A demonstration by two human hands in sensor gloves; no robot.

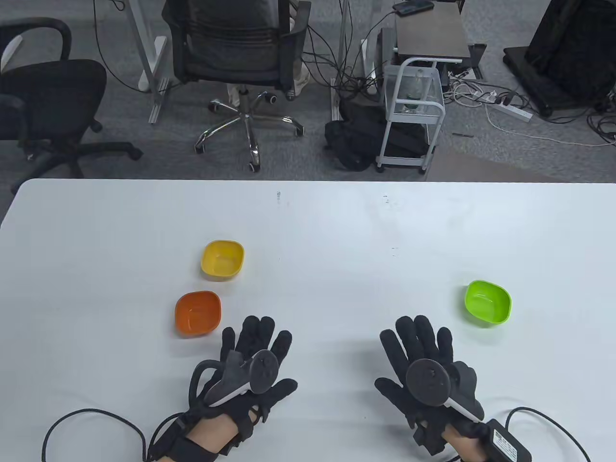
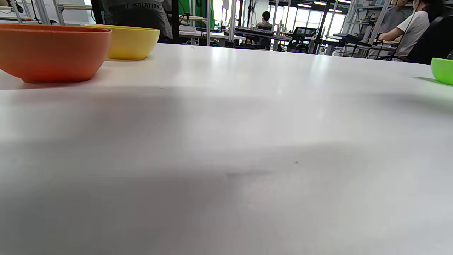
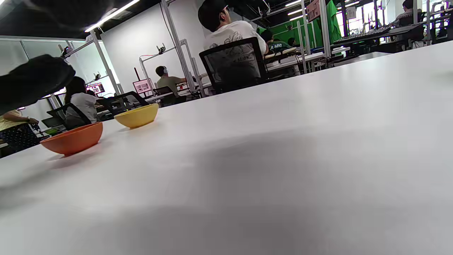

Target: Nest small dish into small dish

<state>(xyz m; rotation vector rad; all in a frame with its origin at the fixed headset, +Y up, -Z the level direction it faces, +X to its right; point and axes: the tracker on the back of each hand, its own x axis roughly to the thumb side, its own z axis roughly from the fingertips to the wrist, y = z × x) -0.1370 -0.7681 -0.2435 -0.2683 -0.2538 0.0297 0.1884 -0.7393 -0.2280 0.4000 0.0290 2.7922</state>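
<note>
Three small dishes stand upright on the white table (image 1: 308, 226). An orange dish (image 1: 197, 313) sits left of centre, with a yellow dish (image 1: 222, 259) just beyond it and apart from it. A green dish (image 1: 487, 302) sits at the right. My left hand (image 1: 255, 356) lies flat, fingers spread, empty, just right of the orange dish. My right hand (image 1: 423, 358) lies flat, fingers spread, empty, left of and nearer than the green dish. The left wrist view shows the orange dish (image 2: 53, 51), the yellow dish (image 2: 129, 42) and the green dish's edge (image 2: 442, 71). The right wrist view shows the orange dish (image 3: 72, 138) and the yellow dish (image 3: 137, 115).
Cables run from both wrists off the table's near edge. Beyond the far edge stand office chairs (image 1: 240, 57), a small white cart (image 1: 411, 115) and floor cables. A dark gloved finger (image 3: 32, 79) shows at the left of the right wrist view.
</note>
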